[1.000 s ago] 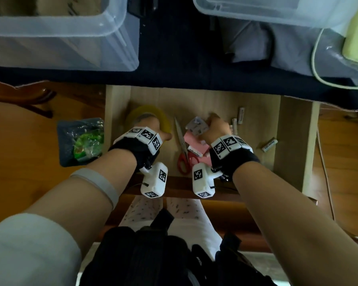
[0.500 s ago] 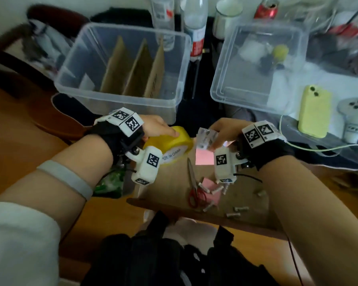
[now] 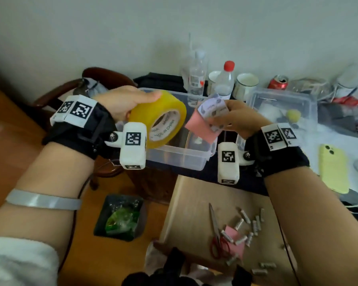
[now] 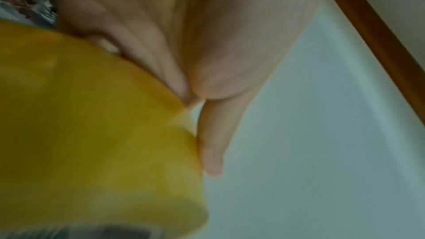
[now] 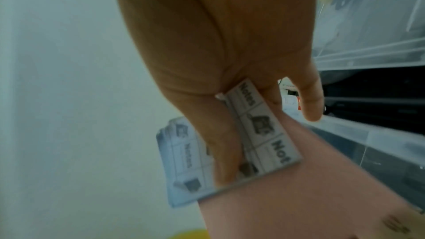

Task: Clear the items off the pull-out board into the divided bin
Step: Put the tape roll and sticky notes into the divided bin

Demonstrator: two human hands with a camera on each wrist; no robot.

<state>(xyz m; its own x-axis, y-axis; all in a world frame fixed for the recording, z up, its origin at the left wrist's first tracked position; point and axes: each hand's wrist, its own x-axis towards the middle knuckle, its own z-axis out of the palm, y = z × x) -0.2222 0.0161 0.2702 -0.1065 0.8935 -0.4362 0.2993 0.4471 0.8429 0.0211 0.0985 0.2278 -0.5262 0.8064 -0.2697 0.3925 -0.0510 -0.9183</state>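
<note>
While the left hand (image 3: 120, 104) grips the tape roll (image 3: 159, 118), fingers (image 3: 151, 95) overlap its rim.

"MADE IN CHINA" inside tape roll (image 3: 159, 122); "Notes" on notepad (image 5: 257, 134)

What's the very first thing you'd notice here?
The big yellow tape roll, gripped in the left hand up over the clear divided bin. Next, the pink sticky notes and a printed notes pad, pinched in the right hand. Red-handled scissors lie on the wooden board below.
</note>
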